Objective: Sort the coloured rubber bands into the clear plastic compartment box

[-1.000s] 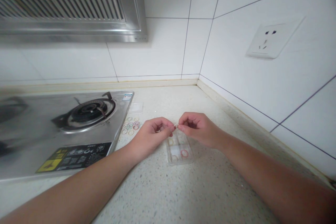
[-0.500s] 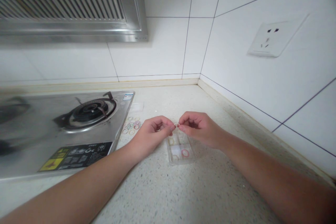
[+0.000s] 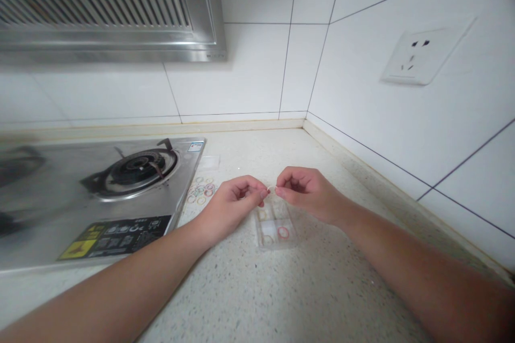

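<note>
My left hand (image 3: 233,206) and my right hand (image 3: 308,188) meet fingertip to fingertip above a small clear plastic box (image 3: 275,228) with compartments on the speckled counter. Both hands pinch a tiny pale ring (image 3: 271,189) between thumb and forefinger. The box holds a few small rings, one of them red (image 3: 282,232). A loose cluster of coloured rings (image 3: 201,191) lies on the counter left of my left hand.
A steel gas stove (image 3: 100,193) with a burner (image 3: 139,167) fills the left side, under a range hood (image 3: 112,5). A clear lid (image 3: 209,161) lies behind the ring cluster. White tiled walls meet in a corner; a wall socket (image 3: 418,56) is at the right.
Both hands stay pinched together over the box; they have drifted slightly up in the picture as the view shifted. Nothing was let go.
</note>
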Tool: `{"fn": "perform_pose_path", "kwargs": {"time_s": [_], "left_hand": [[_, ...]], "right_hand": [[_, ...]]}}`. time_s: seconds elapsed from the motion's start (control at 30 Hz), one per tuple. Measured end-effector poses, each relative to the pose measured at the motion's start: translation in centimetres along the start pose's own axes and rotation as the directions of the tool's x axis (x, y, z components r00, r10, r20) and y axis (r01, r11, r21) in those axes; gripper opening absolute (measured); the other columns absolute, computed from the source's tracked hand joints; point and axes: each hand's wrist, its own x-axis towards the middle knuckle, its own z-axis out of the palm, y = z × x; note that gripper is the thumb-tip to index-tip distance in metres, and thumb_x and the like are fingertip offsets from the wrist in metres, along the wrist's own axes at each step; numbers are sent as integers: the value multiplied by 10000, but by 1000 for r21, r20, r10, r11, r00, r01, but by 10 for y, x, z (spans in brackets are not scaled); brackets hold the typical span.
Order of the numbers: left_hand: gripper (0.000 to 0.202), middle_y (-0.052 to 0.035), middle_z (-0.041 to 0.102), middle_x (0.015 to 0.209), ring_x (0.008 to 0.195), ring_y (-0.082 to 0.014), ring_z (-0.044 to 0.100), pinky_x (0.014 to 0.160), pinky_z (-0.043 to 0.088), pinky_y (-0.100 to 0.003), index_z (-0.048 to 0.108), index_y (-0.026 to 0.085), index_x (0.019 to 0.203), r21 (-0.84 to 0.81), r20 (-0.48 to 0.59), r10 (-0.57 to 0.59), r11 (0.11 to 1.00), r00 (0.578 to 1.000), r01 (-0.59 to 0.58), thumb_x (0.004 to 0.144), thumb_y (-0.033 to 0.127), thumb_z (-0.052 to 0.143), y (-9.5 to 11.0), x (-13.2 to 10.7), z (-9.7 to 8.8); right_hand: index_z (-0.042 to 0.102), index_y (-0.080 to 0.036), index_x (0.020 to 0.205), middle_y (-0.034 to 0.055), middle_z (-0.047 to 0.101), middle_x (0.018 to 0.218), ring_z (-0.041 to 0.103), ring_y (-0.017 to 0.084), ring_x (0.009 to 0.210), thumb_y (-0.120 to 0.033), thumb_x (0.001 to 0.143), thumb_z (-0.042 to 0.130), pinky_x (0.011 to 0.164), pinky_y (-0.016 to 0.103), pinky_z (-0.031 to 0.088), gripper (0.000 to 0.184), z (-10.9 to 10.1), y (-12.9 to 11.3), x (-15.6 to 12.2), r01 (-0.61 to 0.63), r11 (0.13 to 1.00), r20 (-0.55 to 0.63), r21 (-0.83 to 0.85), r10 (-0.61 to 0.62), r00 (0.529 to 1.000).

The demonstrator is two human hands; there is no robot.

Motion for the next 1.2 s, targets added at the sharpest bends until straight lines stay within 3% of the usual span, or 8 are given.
{"fn": "perform_pose_path", "kwargs": {"time_s": [0.4,0.73,1.2], "left_hand": [[258,-3,603,725,641,-78,488,629,345,-229,633,127,887,37,-5,-24,999,1000,24,877,385,628,-1,0,-1],[266,3,591,710,595,-75,453,584,309,-235,619,136,846,42,-24,-57,997,998,58,864,401,632,2,0,0],[271,-4,588,698,563,-65,428,540,279,-229,626,126,858,50,-48,-52,997,997,55,855,397,637,1,0,0]], "right_hand": [[605,-113,854,-2,495,664,389,65,564,-332,884,636,492,198,287,223,0,0,1,-9,999,-21,33,10,1000],[629,-128,836,-26,461,569,405,60,504,-346,846,693,487,196,340,227,0,-5,1,-94,943,-18,320,105,994],[620,-126,823,-18,514,598,442,58,524,-299,846,701,503,191,336,192,-1,-6,-1,-70,943,42,325,59,997]]}}
